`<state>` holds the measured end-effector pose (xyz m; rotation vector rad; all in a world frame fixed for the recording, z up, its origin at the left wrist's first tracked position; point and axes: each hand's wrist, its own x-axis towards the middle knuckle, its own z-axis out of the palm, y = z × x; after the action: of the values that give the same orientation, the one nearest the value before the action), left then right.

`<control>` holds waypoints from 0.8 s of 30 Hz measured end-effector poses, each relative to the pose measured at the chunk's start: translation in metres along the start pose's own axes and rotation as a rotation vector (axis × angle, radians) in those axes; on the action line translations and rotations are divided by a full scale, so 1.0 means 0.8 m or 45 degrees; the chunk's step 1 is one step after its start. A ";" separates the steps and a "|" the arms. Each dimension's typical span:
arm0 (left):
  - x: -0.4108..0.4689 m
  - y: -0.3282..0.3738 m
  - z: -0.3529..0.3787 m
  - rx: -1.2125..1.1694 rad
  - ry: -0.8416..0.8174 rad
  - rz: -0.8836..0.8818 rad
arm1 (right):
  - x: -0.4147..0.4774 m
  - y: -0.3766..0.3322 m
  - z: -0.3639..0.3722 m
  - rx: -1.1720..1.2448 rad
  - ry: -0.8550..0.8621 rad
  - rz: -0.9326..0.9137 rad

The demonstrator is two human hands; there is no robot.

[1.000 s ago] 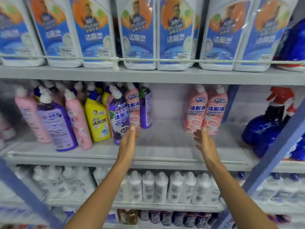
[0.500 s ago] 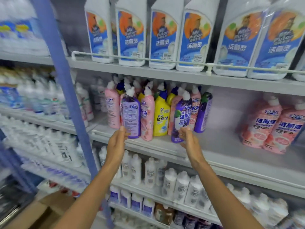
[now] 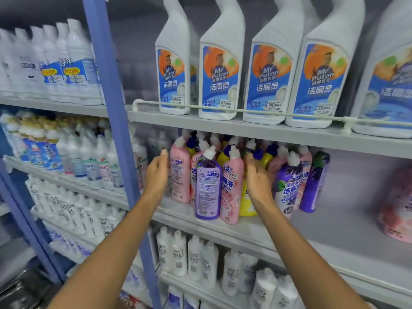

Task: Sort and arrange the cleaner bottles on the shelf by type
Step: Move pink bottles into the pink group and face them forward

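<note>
The cleaner bottles (image 3: pixel 234 175) stood crowded upright on the middle shelf (image 3: pixel 312 228), close to the blue upright post (image 3: pixel 116 130): slim pink, purple and yellow bodies with white or blue nozzle caps. A front purple bottle (image 3: pixel 208 186) showed its back label, with a front pink bottle (image 3: pixel 230 188) just beside it.

Your left hand (image 3: pixel 157 172) was open, fingers straight and together, alongside the leftmost pink bottle (image 3: pixel 180 175); through the blur I could not tell whether it touched. Your right hand (image 3: pixel 256 178) was open too, fingers loosely extended. It reached in front of a yellow bottle (image 3: pixel 246 207), between the front pink bottle and a second purple bottle (image 3: pixel 287 188), and gripped nothing.

The shelf above carried tall white Mr Puton bottles (image 3: pixel 219 81) behind a rail (image 3: pixel 256 111). The shelf below held small white bottles (image 3: pixel 194 257).
</note>
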<state>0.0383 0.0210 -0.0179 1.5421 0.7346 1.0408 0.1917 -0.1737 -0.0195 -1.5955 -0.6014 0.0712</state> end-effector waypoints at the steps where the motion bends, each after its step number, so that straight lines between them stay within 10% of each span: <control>1: 0.012 -0.002 -0.001 0.035 -0.012 0.002 | -0.001 0.000 0.004 -0.003 0.011 -0.017; 24: 0.092 -0.149 -0.001 -0.109 -0.448 -0.058 | -0.046 0.067 0.087 -0.116 0.487 -0.073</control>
<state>0.0770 0.1123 -0.1162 1.5726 0.4720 0.7301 0.1508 -0.1253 -0.0908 -1.6234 -0.3546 -0.3025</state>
